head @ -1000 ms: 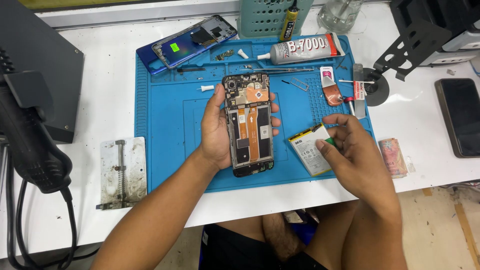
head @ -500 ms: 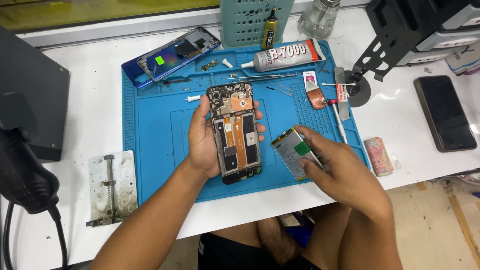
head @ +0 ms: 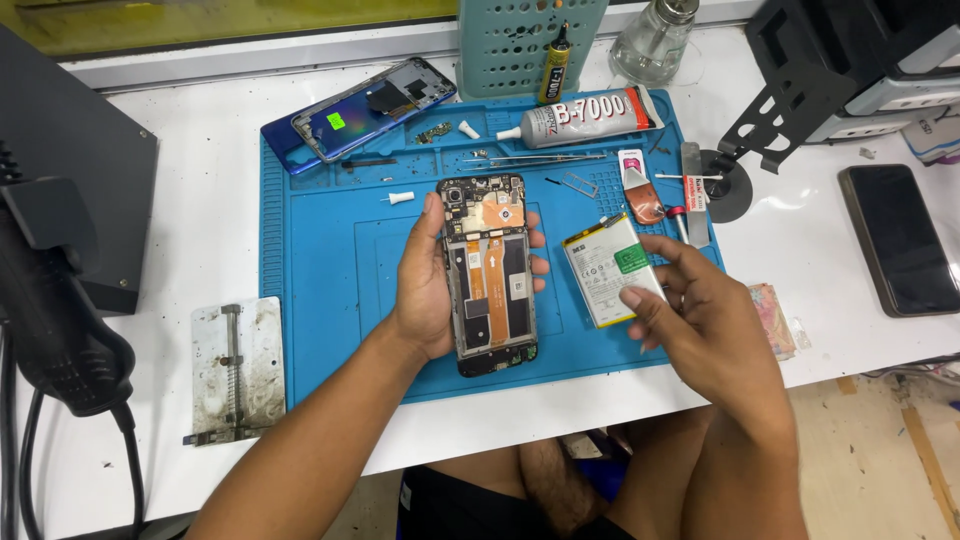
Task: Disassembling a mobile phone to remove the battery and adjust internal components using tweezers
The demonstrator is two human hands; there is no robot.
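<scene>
An opened phone (head: 491,275), back cover removed and circuitry exposed, is gripped upright in the left hand (head: 425,285) above the centre of a blue work mat (head: 330,270). At its 3 o'clock, a white flat battery (head: 605,268) is pinched between the fingers of the right hand (head: 700,320), just above the mat. At 12 o'clock a glue tube (head: 585,117) and tweezers (head: 530,158) are laid; at 11 o'clock, a blue phone shell (head: 360,112). A dark phone (head: 898,238) is rested on the white counter (head: 200,250) far at 3 o'clock.
</scene>
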